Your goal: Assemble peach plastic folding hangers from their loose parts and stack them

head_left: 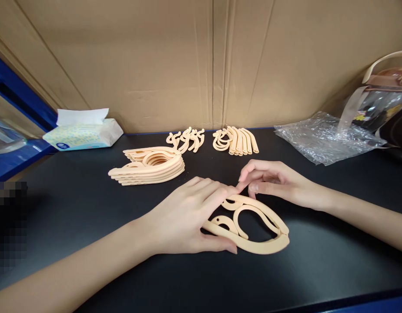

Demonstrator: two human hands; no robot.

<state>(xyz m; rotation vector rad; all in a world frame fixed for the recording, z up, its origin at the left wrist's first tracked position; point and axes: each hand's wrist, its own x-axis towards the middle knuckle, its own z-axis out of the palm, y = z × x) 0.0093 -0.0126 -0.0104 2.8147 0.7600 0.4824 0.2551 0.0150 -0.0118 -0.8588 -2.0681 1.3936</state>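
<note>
A beige plastic folding clothes hanger [266,247], folded into a loop, lies on the black table in front of me. My left hand [191,217] covers its left end, with the thumb along the near edge and the fingers at the far edge. My right hand [276,182] hovers at the hanger's far side. Its fingers are loosely bent, with a gap to the thumb and nothing visible between them. The right fingertips meet the left fingertips; whether they also touch the hanger is hidden. Beyond my left hand sits a stack of similar folded hangers [152,174].
Behind lie several loose beige hooks [188,140], curved pieces [219,141] and a row of arm pieces [242,141]. A tissue pack [85,132] stands back left. At right are crumpled clear plastic [321,134] and a drink bottle [380,104]. A cardboard wall [162,65] closes the back.
</note>
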